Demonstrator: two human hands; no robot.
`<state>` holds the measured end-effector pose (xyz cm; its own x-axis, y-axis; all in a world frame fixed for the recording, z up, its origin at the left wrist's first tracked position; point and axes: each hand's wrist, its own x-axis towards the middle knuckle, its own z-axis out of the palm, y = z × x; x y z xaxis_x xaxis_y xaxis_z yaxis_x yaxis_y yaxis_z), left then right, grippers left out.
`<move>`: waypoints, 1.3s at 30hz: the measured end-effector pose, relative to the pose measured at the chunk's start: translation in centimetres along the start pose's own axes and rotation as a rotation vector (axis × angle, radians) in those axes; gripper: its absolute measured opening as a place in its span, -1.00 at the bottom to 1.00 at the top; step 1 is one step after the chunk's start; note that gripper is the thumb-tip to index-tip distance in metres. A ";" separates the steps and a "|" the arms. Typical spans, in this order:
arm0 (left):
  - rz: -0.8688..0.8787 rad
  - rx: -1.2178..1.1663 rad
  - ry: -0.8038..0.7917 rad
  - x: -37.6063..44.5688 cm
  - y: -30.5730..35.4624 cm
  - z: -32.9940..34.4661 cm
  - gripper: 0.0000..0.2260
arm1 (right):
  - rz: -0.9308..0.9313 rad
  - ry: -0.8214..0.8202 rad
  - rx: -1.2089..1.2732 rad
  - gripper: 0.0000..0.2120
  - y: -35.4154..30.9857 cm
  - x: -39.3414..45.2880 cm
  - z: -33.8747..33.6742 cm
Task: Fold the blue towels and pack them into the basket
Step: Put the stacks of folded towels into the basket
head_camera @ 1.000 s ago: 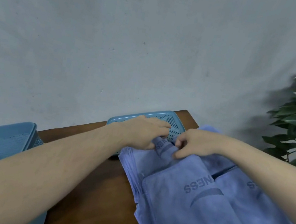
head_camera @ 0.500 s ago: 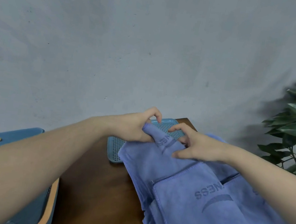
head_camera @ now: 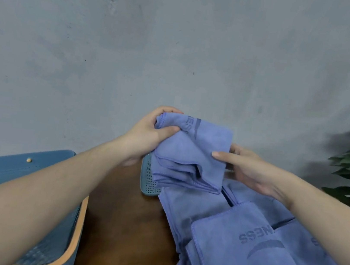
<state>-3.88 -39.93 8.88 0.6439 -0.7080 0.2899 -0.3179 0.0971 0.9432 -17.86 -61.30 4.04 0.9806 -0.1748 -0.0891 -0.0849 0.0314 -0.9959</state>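
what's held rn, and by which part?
One blue towel, lifted off the pile: left hand grips its upper-left corner, right hand pinches its right edge.

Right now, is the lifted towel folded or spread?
Folded, loosely. The lifted towel shows several stacked hem layers along its lower edge. Left hand grips one corner; right hand pinches the other side.

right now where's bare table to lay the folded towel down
Bare wood table shows in a strip between the basket on the left and the towel pile on the right. The right side is covered with towels; the perforated lid crowds the far end.
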 end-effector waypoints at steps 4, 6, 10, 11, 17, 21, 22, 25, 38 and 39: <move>-0.093 -0.048 0.059 -1.5 0.5 -1.2 -0.79 | -0.008 0.024 0.079 -0.72 -1.2 1.1 1.5; -0.121 -0.056 0.096 -2.4 0.9 -2.2 -0.73 | -0.012 0.039 0.090 -0.69 -1.6 1.9 2.2; -0.192 -0.072 0.157 -5.2 2.1 -4.3 -0.58 | -0.032 0.052 0.051 -0.75 -2.9 3.5 4.7; -0.221 -0.082 0.157 -6.1 2.5 -4.9 -0.55 | -0.043 0.035 0.036 -0.76 -3.3 3.9 5.6; -0.356 -0.119 0.069 -10.4 5.9 -9.5 -0.58 | -0.090 -0.196 -0.096 -0.79 -6.3 5.4 11.6; -0.381 -0.011 -0.090 -12.2 7.9 -12.5 -0.47 | -0.111 -0.340 -0.208 -0.75 -8.0 5.6 16.9; -0.374 0.025 -0.108 -12.8 8.2 -13.4 -0.45 | -0.114 -0.363 -0.207 -0.76 -8.4 5.6 18.4; -0.326 0.144 -0.034 -15.2 8.6 -16.6 -0.55 | -0.140 -0.357 -0.176 -0.75 -9.3 6.3 22.9; -0.352 -0.108 0.303 -25.0 4.4 -31.6 -0.51 | -0.098 -0.278 0.027 -0.20 -5.2 10.0 42.0; -0.364 -0.085 0.304 -25.3 3.8 -32.3 -0.51 | -0.121 -0.246 0.006 -0.26 -4.7 10.5 42.8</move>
<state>1.11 0.96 10.41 0.8813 -0.4709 -0.0396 0.0165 -0.0532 0.9984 0.40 -21.15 8.47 0.9971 0.0665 0.0382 0.0362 0.0312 -0.9989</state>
